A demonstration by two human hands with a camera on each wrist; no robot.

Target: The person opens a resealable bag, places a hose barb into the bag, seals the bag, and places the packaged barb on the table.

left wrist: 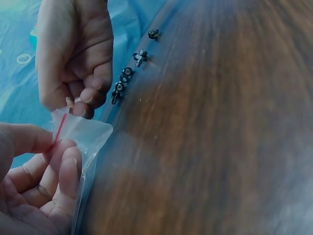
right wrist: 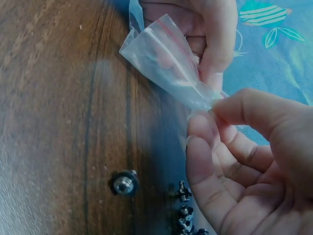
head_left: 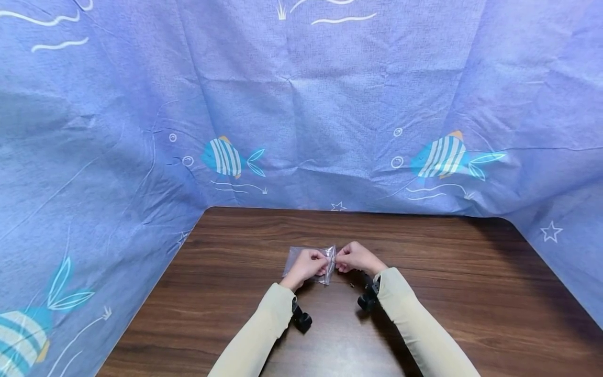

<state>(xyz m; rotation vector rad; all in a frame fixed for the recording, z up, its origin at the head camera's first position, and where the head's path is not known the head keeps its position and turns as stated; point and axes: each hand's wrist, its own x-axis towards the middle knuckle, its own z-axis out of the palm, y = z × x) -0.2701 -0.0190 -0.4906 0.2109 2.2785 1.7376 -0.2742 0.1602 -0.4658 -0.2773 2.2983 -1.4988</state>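
A clear plastic zip bag [head_left: 296, 257] with a red line along its mouth is held just above the table between both hands. Thumb and fingers of my left hand [head_left: 307, 267] pinch it close to the red line, seen in the left wrist view. At the other side, my right hand [head_left: 356, 257] pinches the edge of the mouth between thumb and fingertips. Several small dark metal screws [left wrist: 140, 58] lie on the table near the right hand. One screw [right wrist: 123, 183] sits apart from the others in the right wrist view. The bag's inside cannot be made out clearly.
The brown wood-grain table [head_left: 226, 314] has rounded far corners. A blue cloth [head_left: 330, 115] printed with fish hangs behind it and along its sides. Black wrist cameras [head_left: 301, 318] stick out below both sleeves, just over the tabletop.
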